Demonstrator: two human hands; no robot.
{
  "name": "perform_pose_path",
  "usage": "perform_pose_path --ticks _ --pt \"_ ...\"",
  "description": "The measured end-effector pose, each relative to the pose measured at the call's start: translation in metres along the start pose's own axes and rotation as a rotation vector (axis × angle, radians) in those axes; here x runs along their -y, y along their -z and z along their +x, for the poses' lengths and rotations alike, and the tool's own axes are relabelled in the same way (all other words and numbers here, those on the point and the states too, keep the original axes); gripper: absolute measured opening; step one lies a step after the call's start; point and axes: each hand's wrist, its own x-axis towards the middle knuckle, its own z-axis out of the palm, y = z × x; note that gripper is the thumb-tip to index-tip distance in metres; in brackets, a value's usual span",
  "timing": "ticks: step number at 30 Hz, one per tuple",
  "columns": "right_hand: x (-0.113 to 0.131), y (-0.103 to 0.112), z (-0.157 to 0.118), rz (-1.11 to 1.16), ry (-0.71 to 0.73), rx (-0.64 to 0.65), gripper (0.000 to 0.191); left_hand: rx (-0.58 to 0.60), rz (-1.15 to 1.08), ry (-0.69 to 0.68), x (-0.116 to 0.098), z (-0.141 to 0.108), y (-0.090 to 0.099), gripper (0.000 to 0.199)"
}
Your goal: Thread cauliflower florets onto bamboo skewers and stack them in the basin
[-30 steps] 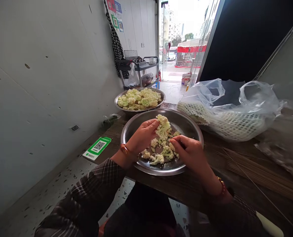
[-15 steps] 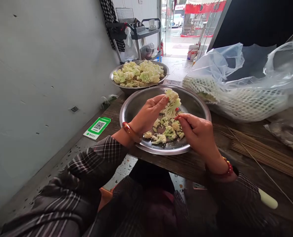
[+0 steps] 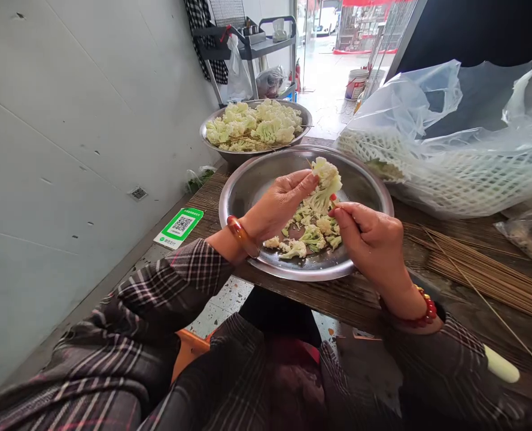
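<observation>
Left hand (image 3: 278, 208) closed on cauliflower piece (image 3: 327, 179), crown up. Right hand (image 3: 373, 239) pinches what looks like thin stick at stem end; left likely steadies against its push. Both above basin (image 3: 299, 275), probably so crumbs drop inside. Loose florets (image 3: 313, 237) in basin, near desk's (image 3: 333, 297) near edge, within easy reach. Fuller bowl (image 3: 203, 133) just beyond. Right side: stick bundle (image 3: 485, 272), handy to right hand; plastic bag (image 3: 481, 170) behind. Green-white card (image 3: 179, 228) by left edge.

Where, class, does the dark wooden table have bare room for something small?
Bare wood shows between the green-and-white QR card and round steel basin, and narrowly in front. Crowded on the right: clear plastic bag, thin brown sticks.
</observation>
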Motion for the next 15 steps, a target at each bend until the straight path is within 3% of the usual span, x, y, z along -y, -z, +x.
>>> perform_pose_path --ticks 8,13,15 --pt "-0.003 0.001 0.008 0.06 -0.057 0.023 0.027 0.087 -0.001 0.01 0.002 0.001 -0.007 0.04" --pt "-0.016 -0.001 0.01 0.321 -0.225 0.001 0.027 0.035 -0.002 0.08 0.005 0.021 0.017 0.039" --pt "-0.021 -0.001 0.01 0.414 -0.26 0.02 0.028 0.067 0.161 0.065 0.006 0.03 0.032 0.033"
